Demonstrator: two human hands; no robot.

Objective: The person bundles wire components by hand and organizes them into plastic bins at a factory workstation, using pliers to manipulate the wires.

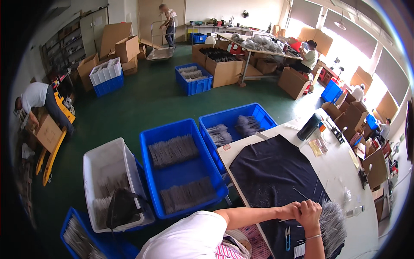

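The bare left hand [291, 210] and bare right hand [310, 213] meet at the lower right of the frame, over a dark navy cloth [276, 168] on the white-topped counter [364, 218]; their fingers curl inward and press close, though I cannot tell what they pinch; for such slender pieces, a light fingertip grip seems best, wrists steady, clear of the small blue-handled metal snips [287, 238] below.

A thin dark straight rod [300, 193] shows just above the hands; its long axis slants from upper left to lower right, the lower end toward the knuckles; beside the right hand, a bushy sheaf of fine grey strands [334, 226] fans outward, its tips splaying several ways.
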